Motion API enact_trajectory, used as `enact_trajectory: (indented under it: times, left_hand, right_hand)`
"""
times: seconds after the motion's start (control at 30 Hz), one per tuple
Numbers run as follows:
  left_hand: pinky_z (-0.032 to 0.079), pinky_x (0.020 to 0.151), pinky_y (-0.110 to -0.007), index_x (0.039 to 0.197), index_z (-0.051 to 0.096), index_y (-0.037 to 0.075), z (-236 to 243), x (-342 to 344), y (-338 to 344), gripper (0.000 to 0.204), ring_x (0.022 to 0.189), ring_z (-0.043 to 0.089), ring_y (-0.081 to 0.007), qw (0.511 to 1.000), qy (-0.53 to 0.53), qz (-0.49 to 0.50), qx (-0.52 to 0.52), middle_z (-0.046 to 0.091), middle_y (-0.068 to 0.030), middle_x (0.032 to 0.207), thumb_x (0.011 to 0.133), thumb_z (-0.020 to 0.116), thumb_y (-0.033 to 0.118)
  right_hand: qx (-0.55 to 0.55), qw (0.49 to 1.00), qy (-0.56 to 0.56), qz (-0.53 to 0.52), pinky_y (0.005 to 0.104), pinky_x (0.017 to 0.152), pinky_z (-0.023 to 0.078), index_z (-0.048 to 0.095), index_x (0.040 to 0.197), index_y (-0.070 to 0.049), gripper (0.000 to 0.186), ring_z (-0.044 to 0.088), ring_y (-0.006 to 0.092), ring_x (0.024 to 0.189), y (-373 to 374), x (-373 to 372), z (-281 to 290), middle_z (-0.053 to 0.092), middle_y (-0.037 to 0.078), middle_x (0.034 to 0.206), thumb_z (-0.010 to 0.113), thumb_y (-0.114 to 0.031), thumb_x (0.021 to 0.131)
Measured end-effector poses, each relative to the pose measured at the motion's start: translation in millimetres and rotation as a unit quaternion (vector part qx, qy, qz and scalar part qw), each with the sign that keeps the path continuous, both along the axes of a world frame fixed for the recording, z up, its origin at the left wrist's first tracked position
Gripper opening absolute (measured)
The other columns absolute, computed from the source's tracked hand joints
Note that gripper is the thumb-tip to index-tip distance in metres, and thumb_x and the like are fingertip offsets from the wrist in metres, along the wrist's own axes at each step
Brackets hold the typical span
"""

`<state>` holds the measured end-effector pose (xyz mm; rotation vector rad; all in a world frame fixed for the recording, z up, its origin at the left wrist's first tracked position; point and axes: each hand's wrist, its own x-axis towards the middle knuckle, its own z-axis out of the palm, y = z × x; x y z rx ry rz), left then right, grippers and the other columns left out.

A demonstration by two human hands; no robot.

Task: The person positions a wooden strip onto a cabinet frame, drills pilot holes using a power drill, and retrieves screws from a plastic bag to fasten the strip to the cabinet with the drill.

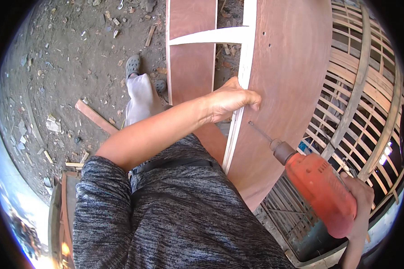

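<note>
A long reddish-brown wooden panel (pixel 292 67) with a pale edge stands in front of me. My left hand (pixel 233 99) is closed over that edge, thumb on the brown face. My right hand (pixel 359 193) grips the rear of an orange-red power drill (pixel 318 188), its fingers partly hidden behind the body. The thin drill bit (pixel 261 132) points up and left, its tip at the panel's face close to the edge, just below my left hand. Whether the tip has entered the wood I cannot tell. Two small dark holes show higher on the panel.
A second brown panel (pixel 192 67) lies to the left, joined by a white crosspiece (pixel 211 36). Slatted wooden lattice (pixel 345 94) fills the right side. Bare ground (pixel 76 58) with scattered scraps and a loose board (pixel 95 116) lies left. A foot in a grey clog (pixel 133 65) is there.
</note>
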<state>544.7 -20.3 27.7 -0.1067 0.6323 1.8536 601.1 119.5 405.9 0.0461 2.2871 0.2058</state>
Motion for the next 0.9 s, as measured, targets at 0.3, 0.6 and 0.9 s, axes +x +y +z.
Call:
enact_trajectory:
  times: [0.3, 0.6, 0.9]
  left_hand:
    - [0.051, 0.085, -0.036, 0.106, 0.061, 0.001, 8, -15, 5, 0.037, 0.084, 0.061, -0.0142, 0.992, -0.058, 0.096, 0.062, 0.066, -0.0077, 0.086, 0.071, 0.072, 0.001]
    - [0.054, 0.062, -0.033, 0.076, 0.064, -0.002, -16, -6, 20, 0.007, 0.068, 0.061, -0.0143, 0.994, -0.046, 0.082, 0.053, 0.062, -0.0058, 0.068, 0.070, 0.066, -0.002]
    - [0.054, 0.060, -0.032, 0.079, 0.065, 0.001, -15, -7, 18, 0.011, 0.067, 0.061, -0.0138, 0.992, -0.065, 0.089, 0.064, 0.063, -0.0058, 0.071, 0.069, 0.066, -0.004]
  right_hand:
    - [-0.071, 0.963, 0.133, -0.223, 0.0374, 0.090, 0.046, 0.051, 0.132, 0.002, 0.108, 0.059, 0.0257, 0.104, 26, 60, 5, 0.057, 0.016, 0.124, 0.078, -0.071, 0.058]
    - [-0.072, 0.990, 0.075, -0.098, 0.0375, 0.094, 0.044, 0.052, 0.131, 0.003, 0.085, 0.059, 0.0266, 0.108, 17, 42, 0, 0.058, 0.016, 0.122, 0.077, -0.050, 0.069]
    - [-0.085, 0.995, 0.036, -0.042, 0.0316, 0.074, 0.052, 0.059, 0.122, 0.001, 0.049, 0.064, 0.0204, 0.072, 6, 2, -13, 0.068, 0.011, 0.086, 0.075, -0.013, 0.078]
